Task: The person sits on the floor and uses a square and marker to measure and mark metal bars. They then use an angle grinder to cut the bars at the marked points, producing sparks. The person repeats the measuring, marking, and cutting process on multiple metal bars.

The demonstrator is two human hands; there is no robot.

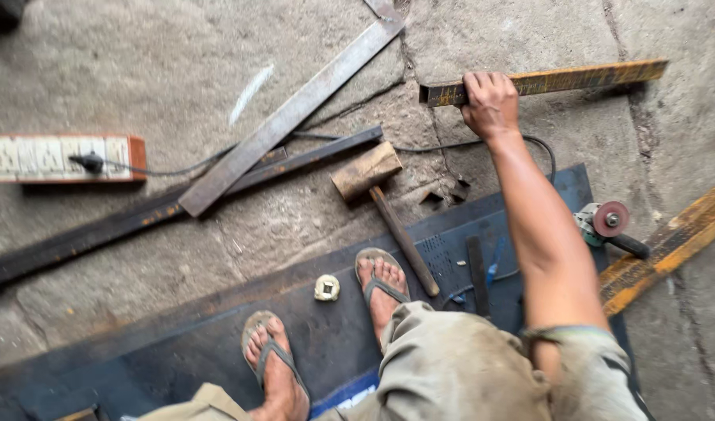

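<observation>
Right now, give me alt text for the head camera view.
A person's right hand grips a yellowed square steel tube on a concrete floor. A mallet, flat steel bars and an angle grinder lie around their sandalled feet.

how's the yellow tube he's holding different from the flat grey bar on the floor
The yellow tube is hollow and square-ended, with worn yellow paint; the grey bar is flat, solid-looking and bare. The right hand grips the tube near its open end, while nothing holds the bar. The tube lies nearly level across the view; the bar runs steeply diagonal. Both are long, straight metal pieces on the concrete floor.
</observation>
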